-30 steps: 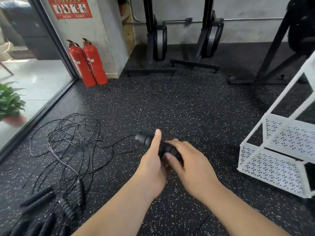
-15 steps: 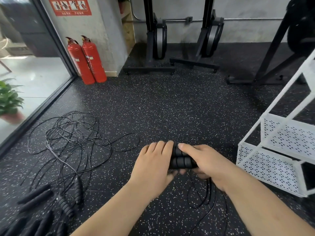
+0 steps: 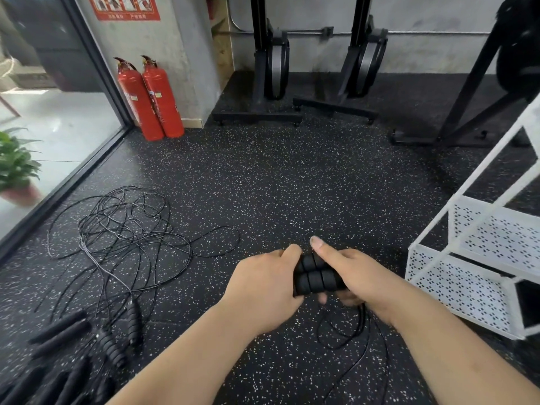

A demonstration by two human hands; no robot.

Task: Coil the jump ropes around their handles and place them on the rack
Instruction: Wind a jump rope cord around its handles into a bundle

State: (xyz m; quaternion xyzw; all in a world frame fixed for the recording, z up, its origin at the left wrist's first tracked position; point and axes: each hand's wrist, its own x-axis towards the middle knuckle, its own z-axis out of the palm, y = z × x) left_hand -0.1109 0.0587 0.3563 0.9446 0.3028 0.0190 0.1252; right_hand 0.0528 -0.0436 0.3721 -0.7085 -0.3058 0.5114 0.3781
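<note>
Two black ribbed jump rope handles [image 3: 314, 277] lie side by side between my hands, above the floor. My left hand [image 3: 263, 285] grips their left ends with curled fingers. My right hand [image 3: 355, 276] grips their right ends, its thumb laid over the top. Their thin black rope [image 3: 355, 331] hangs in loops below my right hand. A tangle of loose ropes [image 3: 125, 232] lies on the floor to the left, with several black handles [image 3: 111, 346] at the lower left. The white perforated rack [image 3: 467, 276] stands at the right.
Two red fire extinguishers [image 3: 149, 100] stand by the wall at the back left. Black machine stands [image 3: 292, 112] line the far wall. A glass wall and a potted plant [image 3: 14, 168] are at the left. The floor is black speckled rubber.
One second ago the handles pointed away with the rope trailing left. Both hands have since brought the handles together crosswise, and the rope now hangs in loops below my right hand.
</note>
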